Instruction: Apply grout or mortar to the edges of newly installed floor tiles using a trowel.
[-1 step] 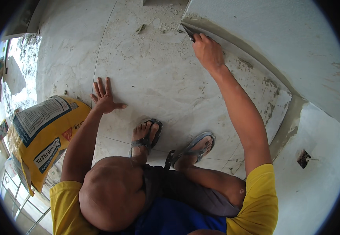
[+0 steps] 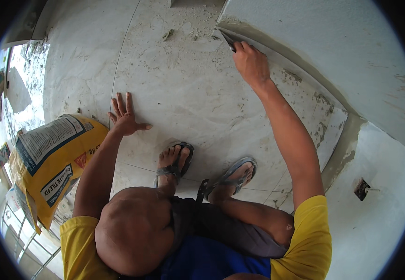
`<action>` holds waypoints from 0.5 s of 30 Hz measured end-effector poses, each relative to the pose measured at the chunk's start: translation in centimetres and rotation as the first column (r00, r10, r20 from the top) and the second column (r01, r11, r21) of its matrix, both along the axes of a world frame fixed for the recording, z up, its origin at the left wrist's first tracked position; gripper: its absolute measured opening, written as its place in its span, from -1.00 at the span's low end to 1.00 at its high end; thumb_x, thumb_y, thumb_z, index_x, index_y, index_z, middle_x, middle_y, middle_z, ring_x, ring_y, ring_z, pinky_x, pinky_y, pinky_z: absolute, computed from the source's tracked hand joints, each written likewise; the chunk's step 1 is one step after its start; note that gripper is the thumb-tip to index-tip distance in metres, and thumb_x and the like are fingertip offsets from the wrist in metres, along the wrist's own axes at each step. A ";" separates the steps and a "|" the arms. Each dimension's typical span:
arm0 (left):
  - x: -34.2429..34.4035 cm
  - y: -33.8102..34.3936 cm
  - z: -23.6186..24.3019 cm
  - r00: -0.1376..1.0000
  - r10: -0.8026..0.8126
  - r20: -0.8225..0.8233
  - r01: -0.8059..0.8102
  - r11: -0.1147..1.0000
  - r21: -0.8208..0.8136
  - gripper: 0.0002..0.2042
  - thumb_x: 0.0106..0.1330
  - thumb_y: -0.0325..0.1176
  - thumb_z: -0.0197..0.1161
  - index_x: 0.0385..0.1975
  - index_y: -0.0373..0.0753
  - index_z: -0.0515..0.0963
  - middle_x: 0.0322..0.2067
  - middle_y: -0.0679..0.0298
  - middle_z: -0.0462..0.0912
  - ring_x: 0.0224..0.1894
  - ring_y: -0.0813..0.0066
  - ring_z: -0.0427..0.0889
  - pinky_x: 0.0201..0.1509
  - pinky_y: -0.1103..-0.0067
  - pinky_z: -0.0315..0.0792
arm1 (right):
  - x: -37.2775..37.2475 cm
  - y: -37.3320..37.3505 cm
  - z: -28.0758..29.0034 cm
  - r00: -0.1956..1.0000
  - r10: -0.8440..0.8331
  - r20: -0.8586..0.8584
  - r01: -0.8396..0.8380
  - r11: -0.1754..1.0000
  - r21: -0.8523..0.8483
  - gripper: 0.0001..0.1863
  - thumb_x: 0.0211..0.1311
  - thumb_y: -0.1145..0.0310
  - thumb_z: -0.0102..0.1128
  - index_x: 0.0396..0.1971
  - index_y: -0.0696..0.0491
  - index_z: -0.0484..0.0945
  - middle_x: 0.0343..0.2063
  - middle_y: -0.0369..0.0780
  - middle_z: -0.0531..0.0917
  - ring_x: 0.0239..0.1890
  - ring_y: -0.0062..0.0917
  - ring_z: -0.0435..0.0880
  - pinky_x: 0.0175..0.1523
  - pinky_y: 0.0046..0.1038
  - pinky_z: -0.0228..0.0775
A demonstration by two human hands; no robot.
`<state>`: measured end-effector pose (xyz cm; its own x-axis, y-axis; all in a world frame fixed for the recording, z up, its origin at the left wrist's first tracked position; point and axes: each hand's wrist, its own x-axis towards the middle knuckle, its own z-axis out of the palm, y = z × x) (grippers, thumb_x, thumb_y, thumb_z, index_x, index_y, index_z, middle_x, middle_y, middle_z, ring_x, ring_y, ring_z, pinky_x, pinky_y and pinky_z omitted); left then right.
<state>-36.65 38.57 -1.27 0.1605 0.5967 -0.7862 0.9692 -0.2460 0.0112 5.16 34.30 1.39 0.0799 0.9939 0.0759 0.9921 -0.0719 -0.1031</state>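
My right hand [image 2: 253, 65] reaches far forward, its fingers closed round the grip of a small trowel [image 2: 227, 41]. The narrow, dark-looking blade lies along the foot of the wall, its tip near the corner of the low skirting strip [image 2: 277, 56]. Most of the grip is hidden in the fingers. My left hand [image 2: 125, 120] is spread flat on the pale tiled floor [image 2: 184, 98], fingers apart, just beyond a yellow bag [image 2: 58, 154]. Nothing is in that hand.
Grey mortar smears the base of the white wall [image 2: 314, 42] and the strip beside it. Crumbs of dried material litter the far floor. My sandalled feet [image 2: 174, 161] stand between my arms. At right, a wall box with wires [image 2: 362, 190] shows; bars [image 2: 23, 242] lie lower left.
My right hand has shifted slightly to the right and back toward me, along the wall, with the trowel in it. The left hand stays in place.
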 end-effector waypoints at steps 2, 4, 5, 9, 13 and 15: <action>-0.7 0.0 0.2 0.999 0.010 0.033 -0.011 1.000 0.025 0.47 -0.28 0.24 0.54 0.38 -0.01 -0.63 0.36 -0.02 -0.81 0.39 -0.09 -0.81 0.31 -0.23 -0.45 | 0.5 -1.2 1.7 0.998 0.014 0.064 -0.022 0.990 0.140 -0.94 0.09 0.44 0.16 -0.45 0.09 0.52 -0.45 -0.17 0.62 -0.41 -0.30 0.71 -0.37 -0.36 0.62; -0.3 0.1 0.3 1.000 -0.005 0.027 0.005 1.000 0.018 0.46 -0.27 0.24 0.54 0.38 -0.01 -0.63 0.36 -0.02 -0.81 0.39 -0.09 -0.81 0.31 -0.23 -0.45 | 1.1 -1.7 1.6 0.998 0.000 0.064 -0.010 0.989 0.149 -0.94 0.09 0.44 0.16 -0.45 0.09 0.53 -0.47 -0.18 0.61 -0.41 -0.31 0.71 -0.37 -0.37 0.62; -0.1 0.3 0.3 0.999 -0.008 0.033 0.007 1.000 0.022 0.46 -0.27 0.24 0.54 0.38 -0.02 -0.63 0.36 -0.03 -0.81 0.39 -0.10 -0.81 0.31 -0.23 -0.45 | 1.2 -1.8 1.5 0.997 -0.012 0.071 0.000 0.987 0.163 -0.94 0.09 0.44 0.16 -0.46 0.09 0.53 -0.48 -0.19 0.61 -0.41 -0.33 0.71 -0.37 -0.38 0.62; 0.2 0.3 0.3 1.000 0.000 0.018 0.000 1.000 0.004 0.46 -0.26 0.24 0.53 0.38 -0.04 -0.63 0.36 -0.04 -0.80 0.39 -0.10 -0.81 0.31 -0.23 -0.46 | 0.5 -0.4 0.3 0.995 -0.011 0.101 0.004 0.998 0.060 -0.85 0.08 0.42 0.20 -0.33 0.09 0.54 -0.42 -0.18 0.60 -0.38 -0.30 0.69 -0.33 -0.34 0.59; -0.4 0.0 -0.1 0.999 -0.002 0.037 0.001 1.000 0.022 0.47 -0.29 0.22 0.56 0.38 -0.04 -0.61 0.36 -0.03 -0.80 0.39 -0.11 -0.79 0.31 -0.24 -0.44 | 1.3 -2.3 1.1 0.999 0.001 0.048 -0.008 0.992 0.130 -0.89 0.10 0.44 0.18 -0.35 0.11 0.53 -0.43 -0.17 0.61 -0.38 -0.31 0.70 -0.33 -0.36 0.60; -0.2 0.0 -0.1 0.999 -0.026 0.041 0.025 0.999 0.028 0.47 -0.28 0.26 0.53 0.38 -0.04 -0.63 0.36 -0.05 -0.80 0.39 -0.10 -0.81 0.30 -0.24 -0.47 | 1.3 -2.4 1.2 0.999 -0.014 0.033 0.009 0.989 0.146 -0.90 0.11 0.45 0.17 -0.37 0.12 0.52 -0.44 -0.16 0.60 -0.38 -0.30 0.70 -0.34 -0.36 0.61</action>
<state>-36.85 38.58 -1.37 0.2082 0.6134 -0.7618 0.9614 -0.2717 0.0439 6.48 31.85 2.63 0.0862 0.9710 0.2232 0.9943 -0.0698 -0.0801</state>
